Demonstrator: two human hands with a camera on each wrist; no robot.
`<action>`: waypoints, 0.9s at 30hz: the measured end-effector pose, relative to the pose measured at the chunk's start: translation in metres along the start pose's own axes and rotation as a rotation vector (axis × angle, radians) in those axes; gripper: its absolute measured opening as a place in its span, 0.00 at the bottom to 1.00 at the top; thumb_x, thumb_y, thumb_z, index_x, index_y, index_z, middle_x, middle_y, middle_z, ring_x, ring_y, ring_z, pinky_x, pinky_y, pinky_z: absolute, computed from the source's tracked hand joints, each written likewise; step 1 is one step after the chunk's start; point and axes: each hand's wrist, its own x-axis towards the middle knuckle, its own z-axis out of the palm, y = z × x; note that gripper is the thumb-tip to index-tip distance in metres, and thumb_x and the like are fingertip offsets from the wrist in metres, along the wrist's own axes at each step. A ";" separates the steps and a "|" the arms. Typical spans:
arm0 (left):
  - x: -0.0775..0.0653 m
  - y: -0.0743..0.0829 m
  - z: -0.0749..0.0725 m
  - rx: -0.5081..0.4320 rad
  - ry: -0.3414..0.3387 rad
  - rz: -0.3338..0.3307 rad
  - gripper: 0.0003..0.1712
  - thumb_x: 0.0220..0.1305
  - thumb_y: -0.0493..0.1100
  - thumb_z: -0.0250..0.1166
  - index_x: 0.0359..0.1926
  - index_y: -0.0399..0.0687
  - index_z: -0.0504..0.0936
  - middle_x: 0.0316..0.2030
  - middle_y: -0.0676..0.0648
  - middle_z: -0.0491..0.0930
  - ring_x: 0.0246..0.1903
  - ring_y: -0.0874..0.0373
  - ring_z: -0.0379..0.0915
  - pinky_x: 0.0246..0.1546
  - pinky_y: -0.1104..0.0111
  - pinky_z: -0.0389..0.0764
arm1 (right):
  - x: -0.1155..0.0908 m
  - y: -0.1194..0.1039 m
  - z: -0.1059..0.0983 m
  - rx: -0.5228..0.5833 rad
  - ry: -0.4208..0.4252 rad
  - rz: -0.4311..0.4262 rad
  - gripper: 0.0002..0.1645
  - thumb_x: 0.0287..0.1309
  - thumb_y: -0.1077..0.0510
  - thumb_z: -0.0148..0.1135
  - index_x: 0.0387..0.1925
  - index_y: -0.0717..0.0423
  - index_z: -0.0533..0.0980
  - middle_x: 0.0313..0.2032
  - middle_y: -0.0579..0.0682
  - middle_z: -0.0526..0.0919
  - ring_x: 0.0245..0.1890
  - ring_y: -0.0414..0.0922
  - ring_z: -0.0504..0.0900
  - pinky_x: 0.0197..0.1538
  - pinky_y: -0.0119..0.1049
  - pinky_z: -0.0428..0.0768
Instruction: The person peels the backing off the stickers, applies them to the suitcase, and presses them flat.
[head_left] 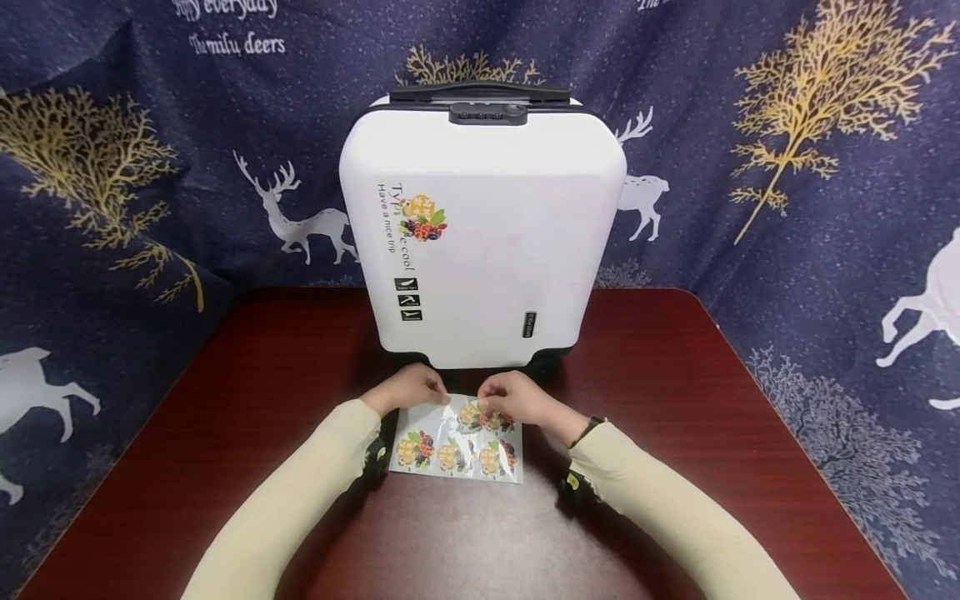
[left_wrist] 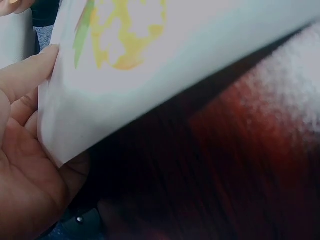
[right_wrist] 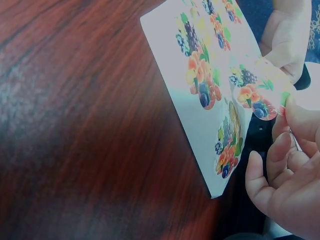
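A white sheet of fruit stickers is held tilted above the table, in front of the suitcase. My left hand grips its upper left part, thumb on the printed face and fingers behind, as the left wrist view shows. At the upper edge, my right hand pinches the rim of one fruit sticker between thumb and finger. That sticker stands out from the sheet in the right wrist view; whether any of it still clings to the backing I cannot tell. Several other stickers lie flat on the sheet.
A white suitcase stands upright at the back of the dark red table. On its upper left front are a fruit sticker and printed lettering. A blue cloth with deer and trees hangs behind and at both sides.
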 end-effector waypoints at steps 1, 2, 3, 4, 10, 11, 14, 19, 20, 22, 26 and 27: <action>0.000 0.000 0.000 -0.002 0.000 -0.002 0.09 0.64 0.40 0.69 0.38 0.37 0.89 0.37 0.42 0.89 0.31 0.62 0.75 0.36 0.71 0.77 | 0.000 0.000 0.000 0.003 0.002 0.001 0.09 0.68 0.61 0.63 0.39 0.65 0.82 0.28 0.50 0.82 0.19 0.35 0.68 0.27 0.27 0.71; 0.000 0.000 0.000 -0.007 0.000 -0.007 0.09 0.64 0.40 0.69 0.38 0.37 0.89 0.37 0.42 0.89 0.31 0.63 0.75 0.37 0.71 0.77 | 0.000 0.000 0.000 0.007 0.002 0.002 0.09 0.68 0.61 0.63 0.39 0.65 0.82 0.28 0.50 0.82 0.19 0.35 0.67 0.26 0.28 0.70; 0.000 0.000 0.000 -0.009 0.000 -0.008 0.09 0.64 0.40 0.69 0.38 0.37 0.89 0.37 0.42 0.89 0.31 0.63 0.75 0.36 0.71 0.77 | 0.000 0.000 0.000 0.012 0.004 0.003 0.09 0.68 0.61 0.63 0.39 0.65 0.82 0.28 0.50 0.82 0.19 0.35 0.67 0.26 0.28 0.70; 0.000 0.000 0.000 -0.017 -0.001 -0.016 0.09 0.64 0.40 0.69 0.38 0.38 0.89 0.37 0.43 0.89 0.31 0.63 0.75 0.36 0.71 0.77 | 0.000 0.000 0.000 0.015 0.006 0.005 0.09 0.68 0.61 0.63 0.39 0.65 0.82 0.29 0.51 0.82 0.18 0.35 0.67 0.26 0.28 0.70; 0.000 0.000 0.000 -0.030 0.000 -0.027 0.09 0.64 0.41 0.70 0.38 0.38 0.89 0.37 0.42 0.89 0.31 0.63 0.74 0.36 0.72 0.76 | 0.000 0.000 0.002 0.035 0.024 0.020 0.09 0.69 0.61 0.62 0.40 0.65 0.82 0.31 0.53 0.83 0.19 0.35 0.68 0.27 0.28 0.70; 0.000 -0.001 0.001 -0.030 -0.001 -0.030 0.09 0.64 0.41 0.70 0.38 0.38 0.89 0.37 0.43 0.89 0.31 0.63 0.74 0.36 0.72 0.76 | 0.000 0.000 0.003 0.040 0.028 0.024 0.09 0.69 0.61 0.62 0.40 0.65 0.82 0.30 0.53 0.83 0.19 0.35 0.68 0.27 0.28 0.70; 0.001 -0.001 0.002 -0.021 -0.002 -0.025 0.09 0.64 0.40 0.70 0.38 0.38 0.89 0.36 0.43 0.89 0.30 0.63 0.74 0.35 0.72 0.76 | 0.000 0.000 0.004 0.066 0.032 0.037 0.09 0.69 0.60 0.61 0.40 0.64 0.82 0.28 0.51 0.82 0.15 0.35 0.66 0.23 0.28 0.68; 0.000 -0.001 0.002 -0.017 -0.005 -0.034 0.09 0.63 0.41 0.70 0.38 0.38 0.89 0.36 0.43 0.89 0.30 0.63 0.74 0.36 0.72 0.76 | -0.001 -0.001 0.006 0.077 0.045 0.039 0.09 0.70 0.59 0.61 0.39 0.63 0.82 0.29 0.49 0.82 0.15 0.35 0.65 0.23 0.28 0.68; 0.000 0.000 0.003 -0.017 -0.005 -0.036 0.09 0.63 0.41 0.70 0.38 0.38 0.89 0.36 0.43 0.89 0.31 0.63 0.74 0.36 0.71 0.76 | -0.001 -0.001 0.006 0.073 0.048 0.039 0.09 0.70 0.59 0.62 0.39 0.63 0.82 0.29 0.50 0.82 0.16 0.35 0.66 0.24 0.28 0.69; 0.001 0.000 0.003 -0.014 -0.007 -0.037 0.09 0.63 0.41 0.70 0.38 0.38 0.89 0.36 0.43 0.89 0.31 0.62 0.75 0.36 0.71 0.76 | -0.002 -0.001 0.007 0.066 0.055 0.037 0.10 0.69 0.59 0.62 0.40 0.63 0.82 0.32 0.52 0.83 0.18 0.36 0.68 0.26 0.28 0.70; 0.001 0.000 0.004 -0.001 -0.007 -0.031 0.09 0.63 0.41 0.70 0.38 0.38 0.89 0.36 0.43 0.89 0.31 0.62 0.76 0.36 0.71 0.77 | -0.003 0.000 0.007 0.057 0.079 0.039 0.09 0.69 0.59 0.62 0.40 0.63 0.82 0.35 0.55 0.84 0.21 0.36 0.70 0.29 0.29 0.72; 0.001 0.001 0.004 0.001 -0.007 -0.033 0.09 0.63 0.41 0.70 0.38 0.38 0.90 0.36 0.43 0.89 0.31 0.62 0.76 0.36 0.71 0.77 | -0.004 0.001 0.008 0.054 0.087 0.037 0.09 0.69 0.59 0.62 0.40 0.63 0.82 0.35 0.55 0.84 0.21 0.36 0.70 0.29 0.29 0.73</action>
